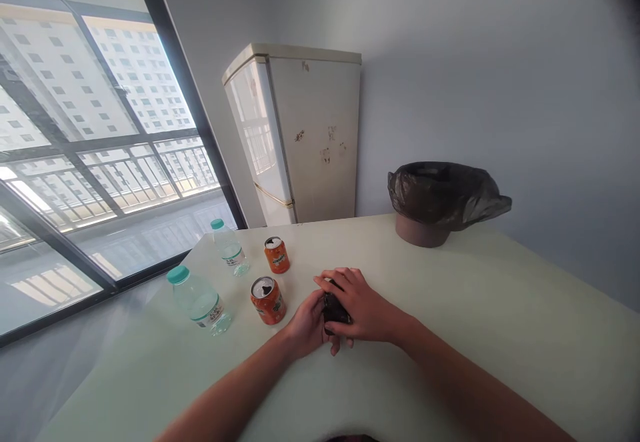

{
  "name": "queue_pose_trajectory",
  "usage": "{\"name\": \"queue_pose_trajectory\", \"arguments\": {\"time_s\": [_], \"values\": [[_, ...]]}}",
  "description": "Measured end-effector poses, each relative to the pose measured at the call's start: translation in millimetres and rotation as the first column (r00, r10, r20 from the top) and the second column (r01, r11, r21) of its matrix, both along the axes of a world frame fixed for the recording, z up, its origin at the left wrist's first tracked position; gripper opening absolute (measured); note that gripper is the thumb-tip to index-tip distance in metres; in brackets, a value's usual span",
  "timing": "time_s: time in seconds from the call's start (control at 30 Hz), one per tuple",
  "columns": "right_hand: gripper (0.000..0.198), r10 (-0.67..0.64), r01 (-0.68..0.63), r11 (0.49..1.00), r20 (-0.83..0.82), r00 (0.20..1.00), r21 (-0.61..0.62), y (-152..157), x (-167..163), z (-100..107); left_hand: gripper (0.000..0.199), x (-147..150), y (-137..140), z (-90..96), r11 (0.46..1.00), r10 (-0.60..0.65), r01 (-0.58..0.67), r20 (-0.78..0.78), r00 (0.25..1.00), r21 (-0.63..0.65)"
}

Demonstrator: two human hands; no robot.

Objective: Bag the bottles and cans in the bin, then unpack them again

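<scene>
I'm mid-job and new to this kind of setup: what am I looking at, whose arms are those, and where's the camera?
There's no robot here, just a person's bare arms. The single picture comes from a camera worn on their head, looking forward and down. The left hand and right hand together hold a dark object, too covered to identify. On the pale table, leftward, stand two green-capped bottles and two orange cans; farther back, rightward, a brown container wears a dark bag.
</scene>
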State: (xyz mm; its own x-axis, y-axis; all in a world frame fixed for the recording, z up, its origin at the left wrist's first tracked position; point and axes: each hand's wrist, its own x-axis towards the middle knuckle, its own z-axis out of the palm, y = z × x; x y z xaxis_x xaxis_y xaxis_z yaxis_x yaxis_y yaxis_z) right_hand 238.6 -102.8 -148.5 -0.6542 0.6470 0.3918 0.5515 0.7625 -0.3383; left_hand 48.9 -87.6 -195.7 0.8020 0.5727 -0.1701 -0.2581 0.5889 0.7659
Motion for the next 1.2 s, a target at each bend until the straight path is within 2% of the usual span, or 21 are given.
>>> {"name": "queue_pose_trajectory", "arguments": {"time_s": [0.1, 0.23, 0.33, 0.43, 0.5, 0.57, 0.63, 0.73, 0.8, 0.9, 1.0, 1.07, 1.2], "values": [[0.090, 0.048, -0.048, 0.998, -0.001, 0.999, -0.029, 4, 7, 1, 0.053, -1, 3, -1.3, 0.999, 0.050, -0.050, 0.040, 0.998, -0.008], [0.088, 0.097, -0.099, 0.992, -0.042, 0.994, -0.072, 4, 8, 1, 0.052, -1, 1, -5.6, 0.997, 0.079, -0.079, 0.042, 0.996, 0.010], [0.086, 0.106, -0.148, 0.963, -0.188, 0.976, -0.223, 1, 4, -3, 0.038, 1, -4, -4.4, 0.993, 0.108, -0.109, 0.023, 0.994, 0.052], [0.071, -0.055, -0.133, 0.908, -0.427, 0.903, -0.398, 1, 0, -12, 0.018, 3, -5, 2.2, 0.982, 0.168, -0.170, 0.025, 0.985, 0.081], [0.061, -0.175, -0.115, 0.883, -0.547, 0.819, -0.455, 4, -2, -18, 0.016, 1, -4, 7.6, 0.980, 0.180, -0.181, 0.017, 0.984, 0.086], [0.057, -0.229, -0.102, 0.875, -0.590, 0.774, -0.473, 8, -3, -24, 0.017, -2, -2, 11.5, 0.986, 0.143, -0.142, -0.006, 0.990, 0.086], [0.052, -0.234, -0.070, 0.883, -0.564, 0.792, -0.464, 10, -5, -29, 0.019, -5, 0, 12.7, 0.995, 0.071, -0.068, -0.033, 0.997, 0.073], [0.032, -0.248, 0.011, 0.906, -0.510, 0.824, -0.423, 9, -9, -32, 0.026, -8, 1, 9.4, 0.998, -0.048, 0.051, -0.067, 0.997, 0.041], [0.019, -0.261, 0.053, 0.919, -0.500, 0.826, -0.391, 7, -11, -30, 0.028, -7, 0, 5.6, 0.995, -0.072, 0.078, -0.084, 0.994, 0.065], [0.024, -0.285, 0.109, 0.931, -0.505, 0.814, -0.349, 7, -11, -26, 0.035, -1, -2, 0.4, 0.981, 0.050, -0.025, -0.125, 0.991, 0.190], [0.029, -0.346, 0.172, 0.921, -0.529, 0.775, -0.350, 9, -7, -23, 0.052, 6, -1, -2.5, 0.922, 0.267, -0.200, -0.170, 0.949, 0.330], [0.029, -0.375, 0.179, 0.909, -0.548, 0.748, -0.377, 12, -4, -24, 0.062, 8, 0, -2.7, 0.880, 0.368, -0.273, -0.195, 0.909, 0.388], [0.029, -0.377, 0.127, 0.894, -0.569, 0.731, -0.429, 13, -5, -29, 0.067, 10, 1, -1.3, 0.859, 0.400, -0.282, -0.216, 0.890, 0.427]]}}
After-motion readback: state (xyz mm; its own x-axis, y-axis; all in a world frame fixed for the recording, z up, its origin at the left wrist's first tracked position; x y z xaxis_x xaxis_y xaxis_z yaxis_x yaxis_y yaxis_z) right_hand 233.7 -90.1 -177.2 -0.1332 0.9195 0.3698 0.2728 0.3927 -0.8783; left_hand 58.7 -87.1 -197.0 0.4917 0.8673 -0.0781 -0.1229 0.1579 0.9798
